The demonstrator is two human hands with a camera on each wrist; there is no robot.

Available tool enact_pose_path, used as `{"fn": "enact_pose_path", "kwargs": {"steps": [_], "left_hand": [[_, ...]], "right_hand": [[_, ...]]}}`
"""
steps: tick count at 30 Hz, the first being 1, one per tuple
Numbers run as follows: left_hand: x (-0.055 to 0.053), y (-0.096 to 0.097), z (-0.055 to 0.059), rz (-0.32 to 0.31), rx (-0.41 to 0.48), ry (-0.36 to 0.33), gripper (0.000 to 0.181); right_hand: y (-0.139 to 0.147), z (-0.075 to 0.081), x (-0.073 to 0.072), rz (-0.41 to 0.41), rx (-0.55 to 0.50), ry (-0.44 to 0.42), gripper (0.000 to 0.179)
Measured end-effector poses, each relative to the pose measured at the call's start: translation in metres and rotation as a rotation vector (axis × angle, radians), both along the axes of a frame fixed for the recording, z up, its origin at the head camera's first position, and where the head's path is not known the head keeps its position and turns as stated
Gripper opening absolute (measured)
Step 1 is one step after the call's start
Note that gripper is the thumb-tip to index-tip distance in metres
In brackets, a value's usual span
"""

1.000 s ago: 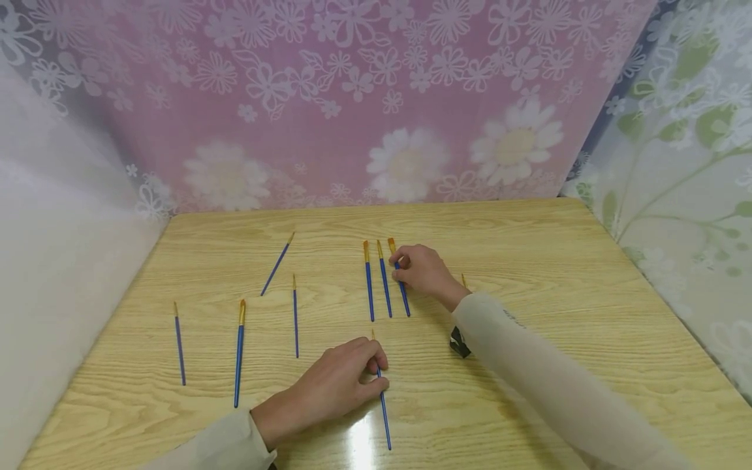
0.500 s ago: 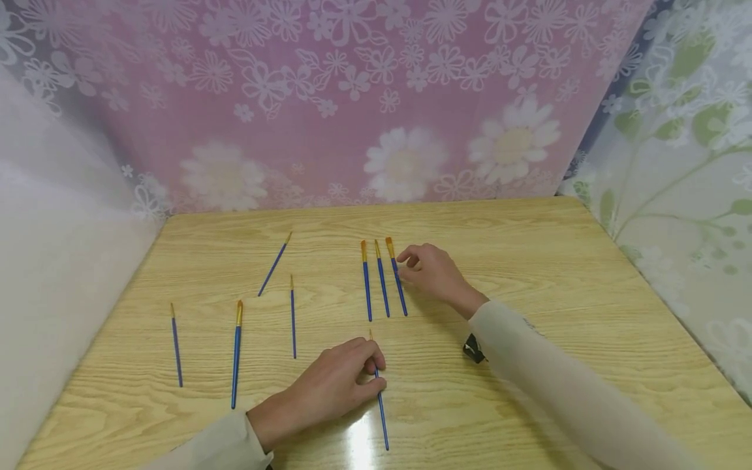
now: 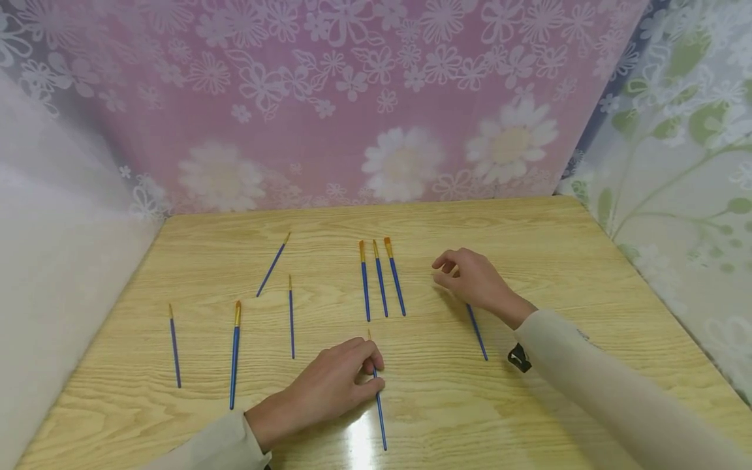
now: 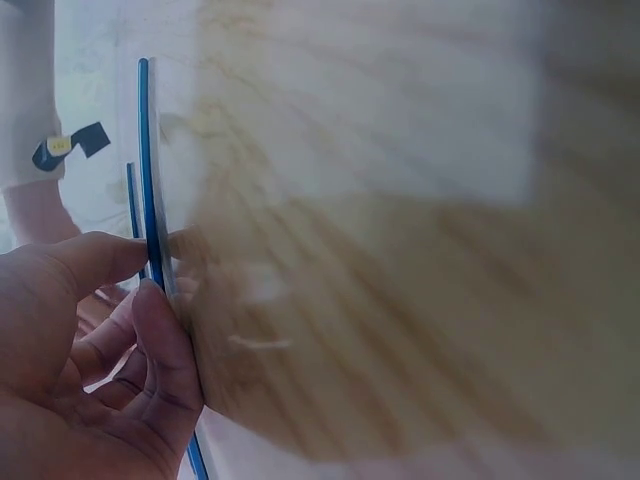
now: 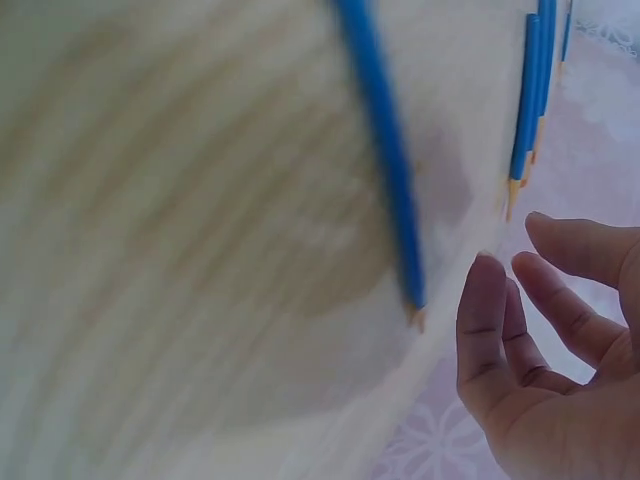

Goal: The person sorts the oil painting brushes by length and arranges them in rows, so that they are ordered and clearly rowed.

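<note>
My left hand [image 3: 326,385] pinches a thin blue-handled paintbrush [image 3: 380,414] between thumb and fingertips, near the table's front. Its pale tip shows just beyond the fingers. In the left wrist view, the thumb and a finger meet at the blue handle [image 4: 146,160]. Farther right, my right hand [image 3: 478,281] is bent loosely, with a gap between thumb and fingers and nothing held. Under it lies another paintbrush [image 3: 478,333], its upper part hidden in the head view; the right wrist view shows this blue handle [image 5: 390,160] beside the fingers, apart from them.
Three paintbrushes, including a flat one [image 3: 395,277], lie side by side at the centre back of the wooden table [image 3: 558,241]. Several more lie scattered on the left, such as a thicker brush [image 3: 235,359]. A flowered pink curtain [image 3: 329,117] hangs behind the table.
My right hand has let go of the rightmost brush of the three and moved right, over the separate brush. The left hand stays on its paintbrush.
</note>
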State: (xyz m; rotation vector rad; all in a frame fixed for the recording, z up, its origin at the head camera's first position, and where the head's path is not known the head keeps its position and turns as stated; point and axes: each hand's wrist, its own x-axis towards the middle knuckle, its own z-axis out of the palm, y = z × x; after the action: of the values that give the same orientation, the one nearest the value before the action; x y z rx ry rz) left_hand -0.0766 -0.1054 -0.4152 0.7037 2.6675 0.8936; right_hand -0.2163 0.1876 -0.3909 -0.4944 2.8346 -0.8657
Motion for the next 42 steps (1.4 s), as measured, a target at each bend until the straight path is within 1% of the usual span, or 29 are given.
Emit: {"fn": "enact_pose_path", "kwargs": {"steps": [8,13,18,23,30,32,37,42], "left_hand": [[0.0,0.0,0.0,-0.008,0.004,-0.007,0.011],[-0.001,-0.001,0.0,-0.007,0.01,-0.022,0.01],[0.0,-0.001,0.0,-0.004,0.015,-0.027,0.009],[0.0,-0.001,0.0,-0.002,0.022,-0.021,0.008],[-0.001,-0.001,0.001,-0.001,0.028,-0.022,0.008],[-0.001,-0.001,0.001,-0.001,0.028,-0.023,0.008],[-0.001,-0.001,0.001,-0.003,0.025,-0.023,0.008],[-0.001,-0.001,0.001,-0.004,0.023,-0.027,0.008]], "right_hand": [[0.024,-0.001,0.016,0.012,0.022,0.014,0.025],[0.031,-0.002,0.024,0.015,0.029,0.008,0.023],[0.034,-0.005,0.03,0.028,0.055,0.017,0.017],[0.035,-0.009,0.033,0.038,0.071,0.031,0.015],[0.038,-0.008,0.033,0.039,0.062,0.042,0.031],[0.04,-0.008,0.033,0.051,0.055,0.046,0.032],[0.048,-0.01,0.032,0.073,0.05,0.051,0.029],[0.057,-0.008,0.034,0.045,0.077,0.035,0.021]]}}
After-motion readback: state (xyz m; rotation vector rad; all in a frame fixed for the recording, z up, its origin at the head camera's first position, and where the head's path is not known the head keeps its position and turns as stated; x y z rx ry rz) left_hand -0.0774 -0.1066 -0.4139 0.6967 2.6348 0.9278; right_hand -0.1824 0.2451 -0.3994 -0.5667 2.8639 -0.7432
